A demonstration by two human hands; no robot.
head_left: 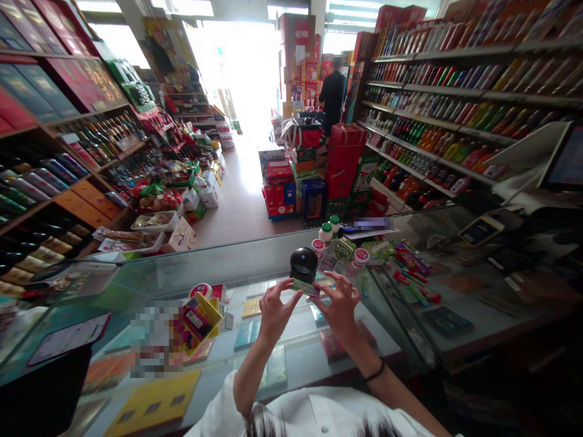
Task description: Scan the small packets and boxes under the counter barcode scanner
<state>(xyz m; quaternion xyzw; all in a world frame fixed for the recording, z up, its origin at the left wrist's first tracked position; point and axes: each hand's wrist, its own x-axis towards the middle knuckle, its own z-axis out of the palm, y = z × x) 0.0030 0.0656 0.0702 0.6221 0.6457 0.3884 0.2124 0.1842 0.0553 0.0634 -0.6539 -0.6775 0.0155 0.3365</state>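
A small, flat green and purple pack point(305, 287), perhaps chewing gum, is held level above the glass counter. My left hand point(276, 311) pinches its left end between thumb and fingers. At the other end, my right hand point(339, 304) grips it the same way, some of its fingers raised. Just beyond the pack stands a black, round-headed desktop scanner point(303, 262), its front facing me. Behind and right of it are white bottles with green caps point(325, 232), small round tubs point(361, 256) and a green box point(345, 247).
Under my arms lies the glass counter point(218, 267), with flat packs showing through it. A yellow box point(200, 321) of small packs sits left, candy packs point(407, 258) right. A monitor point(565, 158) stands far right. Stacked cartons point(344, 161) and a person point(334, 97) are beyond.
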